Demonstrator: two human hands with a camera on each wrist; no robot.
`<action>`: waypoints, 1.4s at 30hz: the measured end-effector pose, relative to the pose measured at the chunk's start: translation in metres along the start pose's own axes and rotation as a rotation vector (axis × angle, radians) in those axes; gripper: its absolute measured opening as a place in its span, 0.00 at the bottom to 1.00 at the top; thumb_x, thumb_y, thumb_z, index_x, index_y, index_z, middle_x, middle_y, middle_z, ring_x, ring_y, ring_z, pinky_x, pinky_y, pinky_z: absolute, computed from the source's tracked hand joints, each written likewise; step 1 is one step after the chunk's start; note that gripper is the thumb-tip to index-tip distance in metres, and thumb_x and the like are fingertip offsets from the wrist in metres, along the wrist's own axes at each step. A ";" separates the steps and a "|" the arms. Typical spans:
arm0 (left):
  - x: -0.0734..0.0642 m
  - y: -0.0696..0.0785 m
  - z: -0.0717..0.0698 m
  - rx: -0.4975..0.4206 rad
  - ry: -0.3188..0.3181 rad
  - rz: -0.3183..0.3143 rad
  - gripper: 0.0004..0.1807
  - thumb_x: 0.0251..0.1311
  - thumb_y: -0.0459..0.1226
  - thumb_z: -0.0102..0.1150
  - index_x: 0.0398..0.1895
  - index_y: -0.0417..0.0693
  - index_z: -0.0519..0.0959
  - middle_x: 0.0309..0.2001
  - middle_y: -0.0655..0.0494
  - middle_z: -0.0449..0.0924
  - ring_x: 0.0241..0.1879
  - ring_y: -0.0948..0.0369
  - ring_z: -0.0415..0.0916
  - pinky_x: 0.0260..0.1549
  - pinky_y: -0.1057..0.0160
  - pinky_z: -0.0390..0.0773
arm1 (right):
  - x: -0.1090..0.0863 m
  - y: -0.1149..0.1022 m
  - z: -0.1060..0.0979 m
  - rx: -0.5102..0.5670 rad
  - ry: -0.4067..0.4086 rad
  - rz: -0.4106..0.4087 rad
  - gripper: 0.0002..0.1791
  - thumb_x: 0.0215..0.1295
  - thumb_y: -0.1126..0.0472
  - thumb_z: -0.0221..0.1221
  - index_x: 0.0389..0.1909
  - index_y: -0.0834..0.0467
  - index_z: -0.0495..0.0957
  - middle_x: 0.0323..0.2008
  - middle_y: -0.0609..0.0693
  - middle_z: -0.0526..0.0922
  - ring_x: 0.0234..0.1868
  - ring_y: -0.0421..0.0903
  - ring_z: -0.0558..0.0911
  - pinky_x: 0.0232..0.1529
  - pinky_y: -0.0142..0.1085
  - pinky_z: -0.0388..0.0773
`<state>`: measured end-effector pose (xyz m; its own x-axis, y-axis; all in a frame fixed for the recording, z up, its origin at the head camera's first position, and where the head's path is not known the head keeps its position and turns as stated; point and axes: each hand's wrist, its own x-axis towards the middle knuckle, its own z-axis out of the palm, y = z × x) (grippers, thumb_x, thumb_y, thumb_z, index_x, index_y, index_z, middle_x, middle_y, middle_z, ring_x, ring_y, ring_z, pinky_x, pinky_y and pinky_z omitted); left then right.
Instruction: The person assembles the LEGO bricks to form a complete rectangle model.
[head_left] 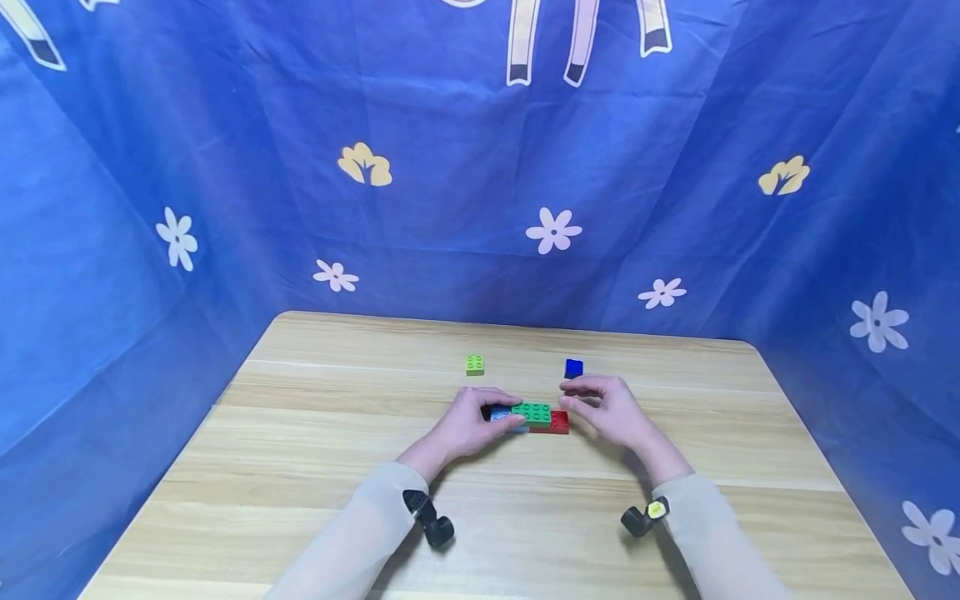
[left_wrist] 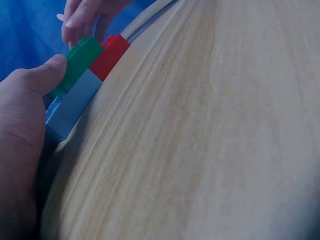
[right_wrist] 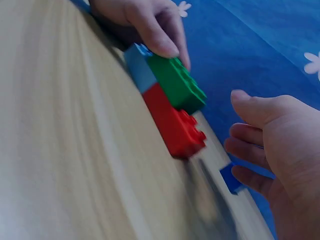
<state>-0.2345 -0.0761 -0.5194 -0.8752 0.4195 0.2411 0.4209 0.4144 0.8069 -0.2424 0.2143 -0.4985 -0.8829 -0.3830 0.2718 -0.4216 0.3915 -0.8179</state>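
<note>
A green brick (head_left: 534, 414) lies across the tops of a light blue brick (left_wrist: 72, 107) and a red brick (right_wrist: 167, 120), which stand end to end on the table. My left hand (head_left: 468, 423) pinches the green brick near its left end, thumb on the near side and fingers on the far side. Bare studs show on the outer end of the red brick. Just right of it my right hand (head_left: 611, 410) hovers, fingers loosely bent and apart, holding nothing. In the right wrist view the gap between that hand and the bricks is plain.
Behind the hands, a lime green brick (head_left: 475, 365) sits toward the left and a dark blue brick (head_left: 573, 368) toward the right, just beyond the right fingertips. The wooden table (head_left: 525, 525) is bordered by a blue patterned cloth (head_left: 450, 208) at the back and sides.
</note>
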 end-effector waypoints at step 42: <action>-0.002 -0.002 0.000 0.006 -0.004 -0.016 0.20 0.63 0.49 0.77 0.55 0.52 0.90 0.51 0.60 0.89 0.54 0.62 0.83 0.61 0.59 0.77 | 0.037 0.052 -0.017 -0.110 0.110 0.183 0.29 0.64 0.60 0.76 0.63 0.67 0.81 0.53 0.60 0.85 0.53 0.57 0.83 0.60 0.52 0.78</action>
<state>-0.2336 -0.0774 -0.5218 -0.8807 0.4163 0.2262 0.4085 0.4254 0.8076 -0.3006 0.2342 -0.5221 -0.9613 -0.2064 0.1826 -0.2673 0.5372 -0.8000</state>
